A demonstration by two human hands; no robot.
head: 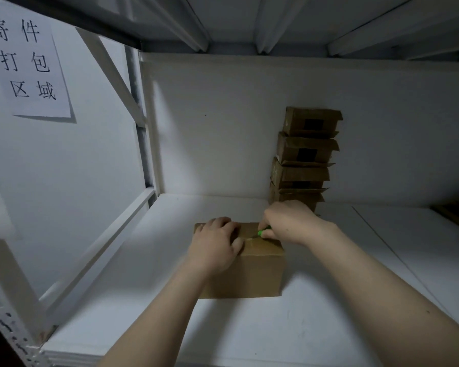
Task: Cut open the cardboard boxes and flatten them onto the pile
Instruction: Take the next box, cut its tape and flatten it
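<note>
1. One cardboard box (pixel 252 271), closed, stands on the white shelf (pixel 170 327) in front of me, near the middle. Its taped top seam (pixel 255 241) runs left to right.
2. Two hands are on it. The left hand (pixel 215 242) lies palm-down on the left half of the lid, fingers laid across it, pressing. The right hand (pixel 292 221) is curled round a green cutter (pixel 263 231), whose tip meets the seam just beside the left thumb.
3. Step in hand, as I judge it: slitting the top tape. I would keep the blade shallow and draw it along the seam, away from that thumb. I would also keep weight on the lid so the box does not skate on the smooth shelf.
4. Several more boxes form a stack (pixel 305 157) against the back wall, behind the right hand. Whether this is the pile, I cannot tell.
5. Hidden or unclear:
   - The blade is covered by the right fingers, and only a sliver of green shows.
   - I cannot tell how much tape is already cut.
   - The foot of the stack is masked by the right hand.
   - The left fingertips are dim at the far edge.
</note>
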